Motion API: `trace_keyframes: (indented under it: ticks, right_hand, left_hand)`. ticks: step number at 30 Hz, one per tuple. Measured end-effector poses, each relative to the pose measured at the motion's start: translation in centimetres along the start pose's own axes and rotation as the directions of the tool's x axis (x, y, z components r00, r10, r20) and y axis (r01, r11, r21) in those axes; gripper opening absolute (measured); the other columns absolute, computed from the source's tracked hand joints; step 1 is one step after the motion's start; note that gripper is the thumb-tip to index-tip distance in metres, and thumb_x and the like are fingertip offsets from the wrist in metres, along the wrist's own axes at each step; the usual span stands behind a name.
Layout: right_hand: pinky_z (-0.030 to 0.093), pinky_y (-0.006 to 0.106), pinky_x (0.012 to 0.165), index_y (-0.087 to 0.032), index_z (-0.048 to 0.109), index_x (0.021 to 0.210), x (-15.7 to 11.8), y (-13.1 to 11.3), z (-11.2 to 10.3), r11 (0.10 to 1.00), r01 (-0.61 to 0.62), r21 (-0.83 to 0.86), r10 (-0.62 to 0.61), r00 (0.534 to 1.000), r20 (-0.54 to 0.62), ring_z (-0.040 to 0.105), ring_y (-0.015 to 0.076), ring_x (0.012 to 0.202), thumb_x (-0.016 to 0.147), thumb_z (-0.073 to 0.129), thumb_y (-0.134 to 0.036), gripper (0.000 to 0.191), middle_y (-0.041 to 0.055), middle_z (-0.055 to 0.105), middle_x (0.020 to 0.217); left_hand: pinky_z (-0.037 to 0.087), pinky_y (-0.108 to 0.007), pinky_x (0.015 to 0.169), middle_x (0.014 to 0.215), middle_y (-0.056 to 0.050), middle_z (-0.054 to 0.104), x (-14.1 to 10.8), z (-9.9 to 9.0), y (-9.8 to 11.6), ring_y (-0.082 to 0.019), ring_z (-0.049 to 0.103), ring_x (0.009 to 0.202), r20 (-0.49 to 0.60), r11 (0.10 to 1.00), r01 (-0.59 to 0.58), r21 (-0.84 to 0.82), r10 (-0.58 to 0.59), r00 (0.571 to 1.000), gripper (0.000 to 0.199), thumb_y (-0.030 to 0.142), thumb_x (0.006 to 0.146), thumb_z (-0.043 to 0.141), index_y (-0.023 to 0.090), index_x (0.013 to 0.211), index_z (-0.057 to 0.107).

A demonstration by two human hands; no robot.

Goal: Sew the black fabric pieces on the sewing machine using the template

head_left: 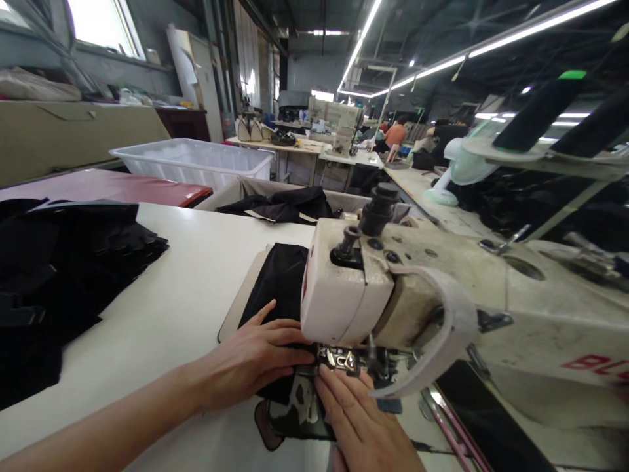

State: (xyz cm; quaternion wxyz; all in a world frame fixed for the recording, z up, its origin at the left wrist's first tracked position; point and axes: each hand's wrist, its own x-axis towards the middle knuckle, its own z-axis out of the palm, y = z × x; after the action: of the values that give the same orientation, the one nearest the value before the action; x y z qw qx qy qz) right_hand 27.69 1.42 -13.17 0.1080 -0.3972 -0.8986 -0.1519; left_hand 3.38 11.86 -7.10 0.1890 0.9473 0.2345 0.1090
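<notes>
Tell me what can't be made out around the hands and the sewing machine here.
- Needle and stitch point: hidden in the head view behind the machine head.
- Black fabric: its near end is covered by the left hand and the machine.
- Right hand: wrist cut off by the bottom edge.
- Red lettering on the machine: cut off by the right edge, unreadable.

A garment factory floor is stretching out here. An industrial sewing machine (417,295) is standing at the worktop's (171,314) near edge, black cut fabric pieces (63,262) are piling up at its left edge, and more sewing stations (334,128) are running back under strip lights (491,46).
</notes>
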Motion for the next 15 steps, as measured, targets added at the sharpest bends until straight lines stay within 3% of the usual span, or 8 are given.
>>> trace_keyframes:
  ticks: [5, 8, 9, 10, 12, 13, 14, 15]
  right_hand:
    - [0.054, 0.047, 0.094, -0.009, 0.046, 0.138, 0.4, -0.6, -0.6, 0.978, -0.067, 0.197, 0.073, 0.997, -0.024, 0.054, 0.0286, 0.122, 0.072, 0.044, -0.007, 0.066, 0.0123, 0.051, 0.139]
    - [0.047, 0.049, 0.101, -0.015, 0.048, 0.137, 0.1, -1.1, -1.0, 0.841, -0.211, 0.499, 0.250, 0.968, -0.011, 0.052, 0.0307, 0.124, 0.074, 0.049, -0.008, 0.064, 0.0125, 0.051, 0.139]
    - [0.045, 0.049, 0.103, -0.019, 0.048, 0.138, -0.2, -1.4, -1.2, 0.704, -0.266, 0.659, 0.344, 0.939, 0.011, 0.050, 0.0298, 0.126, 0.074, 0.051, -0.008, 0.065, 0.0115, 0.051, 0.140]
    - [0.044, 0.048, 0.104, -0.024, 0.047, 0.139, -0.6, -1.6, -1.6, 0.483, -0.293, 0.825, 0.437, 0.897, 0.062, 0.049, 0.0284, 0.128, 0.076, 0.053, -0.010, 0.065, 0.0102, 0.050, 0.141]
    - [0.047, 0.046, 0.100, -0.032, 0.048, 0.137, -1.2, -1.9, -2.9, -0.169, -0.219, 0.961, 0.529, 0.803, 0.276, 0.047, 0.0256, 0.130, 0.081, 0.055, -0.018, 0.058, 0.0080, 0.050, 0.141]
    - [0.049, 0.045, 0.097, -0.032, 0.054, 0.133, -1.4, -2.1, -3.7, -0.496, -0.176, 0.850, 0.465, 0.773, 0.431, 0.046, 0.0254, 0.130, 0.085, 0.054, -0.023, 0.048, 0.0077, 0.050, 0.141]
    - [0.049, 0.046, 0.096, -0.030, 0.061, 0.125, -1.5, -2.3, -4.6, -0.718, -0.180, 0.672, 0.338, 0.754, 0.563, 0.048, 0.0259, 0.128, 0.088, 0.053, -0.030, 0.038, 0.0085, 0.053, 0.138]
    - [0.047, 0.046, 0.098, -0.024, 0.066, 0.120, -1.4, -2.4, -5.4, -0.807, -0.215, 0.550, 0.207, 0.768, 0.606, 0.054, 0.0276, 0.123, 0.085, 0.059, -0.033, 0.037, 0.0122, 0.059, 0.131]
  left_hand:
    - [0.044, -0.035, 0.090, 0.112, -0.002, 0.065, 0.5, 0.6, -1.2, -0.022, 0.057, 0.105, -0.046, 0.999, 0.045, -0.002, -0.045, 0.998, 0.033, 0.018, 0.094, 0.047, 0.031, 0.121, 0.062]
    - [0.045, -0.037, 0.093, 0.111, -0.007, 0.063, 0.3, 0.7, -1.1, -0.022, 0.056, 0.106, -0.134, 0.988, 0.154, 0.021, -0.150, 0.979, 0.030, 0.020, 0.096, 0.043, 0.023, 0.119, 0.062]
    - [0.044, -0.039, 0.094, 0.114, -0.008, 0.062, 0.1, 0.6, -0.6, -0.023, 0.055, 0.109, -0.165, 0.976, 0.211, 0.049, -0.200, 0.966, 0.029, 0.021, 0.097, 0.042, 0.020, 0.119, 0.061]
    - [0.044, -0.042, 0.096, 0.118, -0.010, 0.060, -0.3, 0.7, 0.1, -0.025, 0.053, 0.112, -0.186, 0.959, 0.268, 0.093, -0.248, 0.951, 0.030, 0.025, 0.096, 0.044, 0.020, 0.122, 0.059]
    - [0.047, -0.048, 0.091, 0.122, -0.011, 0.058, -1.4, 1.0, 2.0, -0.030, 0.054, 0.110, -0.172, 0.909, 0.361, 0.209, -0.329, 0.929, 0.040, 0.033, 0.093, 0.052, 0.023, 0.131, 0.054]
    - [0.051, -0.049, 0.083, 0.120, -0.012, 0.058, -2.1, 1.4, 3.0, -0.031, 0.057, 0.103, -0.155, 0.885, 0.385, 0.263, -0.355, 0.922, 0.047, 0.036, 0.090, 0.057, 0.025, 0.135, 0.050]
    - [0.054, -0.047, 0.075, 0.115, -0.012, 0.060, -2.8, 1.9, 4.0, -0.031, 0.060, 0.094, -0.144, 0.870, 0.393, 0.297, -0.366, 0.919, 0.053, 0.038, 0.087, 0.061, 0.026, 0.137, 0.048]
    - [0.055, -0.045, 0.069, 0.111, -0.012, 0.061, -3.5, 2.4, 4.7, -0.029, 0.061, 0.088, -0.156, 0.867, 0.384, 0.317, -0.352, 0.923, 0.056, 0.037, 0.085, 0.062, 0.025, 0.138, 0.048]
